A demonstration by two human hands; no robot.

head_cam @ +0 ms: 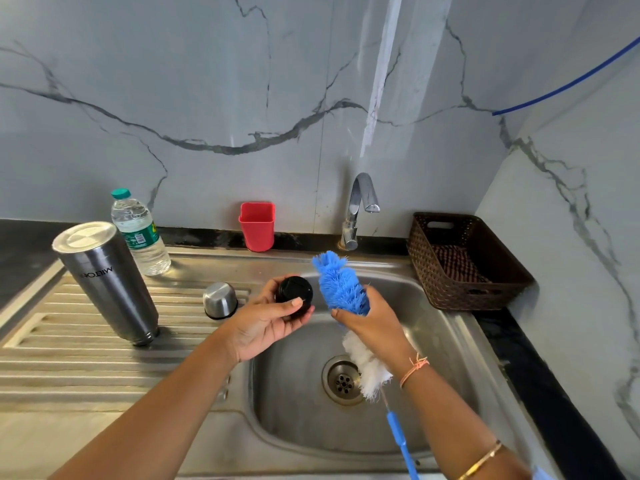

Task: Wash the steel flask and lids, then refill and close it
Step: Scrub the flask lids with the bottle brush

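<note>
Head view. Brush handle [398, 434], blue, nearest the lens, over the sink basin [294, 393]. Bottle brush [341, 285] held bristles-up: blue tuft on top, white tuft below the fist. Right hand [374, 327]: grip clamped round the brush where blue meets white. Thread band and gold bangle on that arm. Left hand [266, 320]: grip closed on the black inner lid [294, 294], thumb across its side, held above the basin's left rim, just beside the blue bristles.

Steel flask [107, 282] stands mouth-down on the ribbed drainboard [52, 362], left of the basin, lettering inverted. Steel cap [220, 299] upside down on the drainboard, between flask and left hand. Water bottle [140, 233], capped, behind the flask. Red cup [257, 226] against the wall. Tap [358, 209] behind the basin, no water seen running. Brown basket [467, 265] on the counter [540, 386] at right, checked cloth [457, 261] inside.
</note>
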